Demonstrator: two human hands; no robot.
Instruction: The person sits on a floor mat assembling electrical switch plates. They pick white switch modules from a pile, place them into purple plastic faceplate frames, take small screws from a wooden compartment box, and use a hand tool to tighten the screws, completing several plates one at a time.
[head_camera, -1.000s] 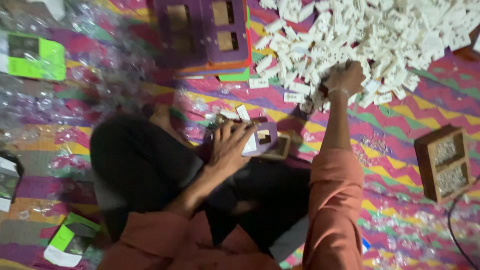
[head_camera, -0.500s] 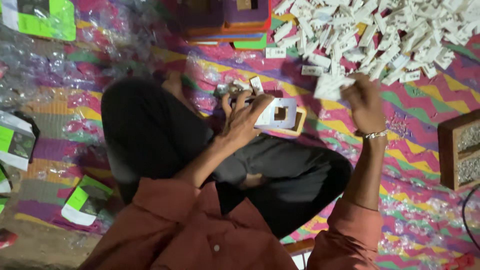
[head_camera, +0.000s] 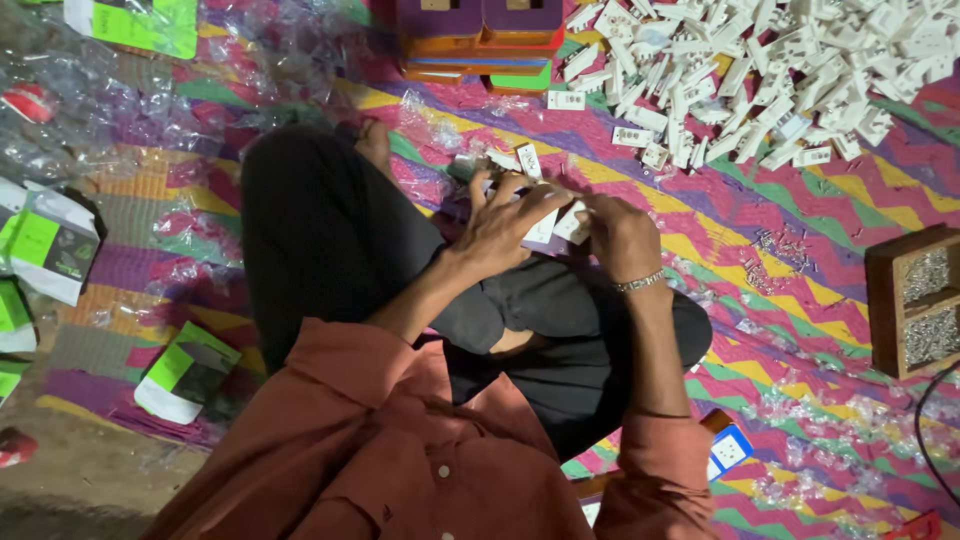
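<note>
At the far left edge, green and white packets (head_camera: 50, 245) are scattered over clear plastic wrappers (head_camera: 120, 110), probably kept within reach but out of the way. A knee in dark trousers (head_camera: 320, 230) fills the middle left, so little free floor is left on that side. Above the lap, the left hand (head_camera: 505, 225) is curled loosely over small white plastic parts (head_camera: 545, 228), fingers spread across them; the right hand (head_camera: 620, 235), with a bracelet at the wrist, is closed against the same parts from the other side. They seem to be held close over the legs for steadiness. What exactly is pinched cannot be told. To the right, a zigzag mat (head_camera: 760, 215) lies open between the hands and a heap of white parts (head_camera: 780, 70), giving room to reach. A wooden box (head_camera: 915, 300) of small metal bits is set at the right edge.
</note>
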